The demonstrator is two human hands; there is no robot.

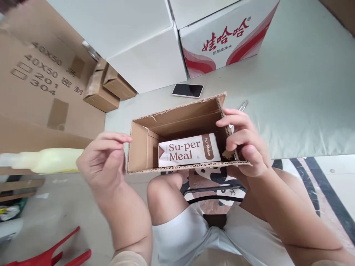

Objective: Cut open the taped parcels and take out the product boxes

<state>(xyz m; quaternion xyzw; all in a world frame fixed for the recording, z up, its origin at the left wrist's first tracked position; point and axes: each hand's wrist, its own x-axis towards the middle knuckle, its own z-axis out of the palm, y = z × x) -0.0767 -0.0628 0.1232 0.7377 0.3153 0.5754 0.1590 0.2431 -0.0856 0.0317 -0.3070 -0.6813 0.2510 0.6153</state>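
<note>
An open-topped brown cardboard box (140, 147) is tilted toward me at the table's front edge. Inside lies a white carton (184, 150) with brown "Su-per Meal" lettering. My right hand (245, 142) grips the box's right wall, with fingertips over its rim. At the left wall is my left hand (107, 159), its fingertips at or just beside the rim and its thumb apart from them; nothing shows in its grasp. Part of a clear, shiny item (243, 106) shows behind the right fingers; its kind is unclear.
On the pale green table (302, 96), a phone (188, 90) lies beyond the box. White cartons (149, 55) and a red-and-white carton (224, 44) stand behind it. Small brown boxes (102, 90) and a large carton (41, 74) are leftward. A yellowish bottle (55, 160) is beside my left hand.
</note>
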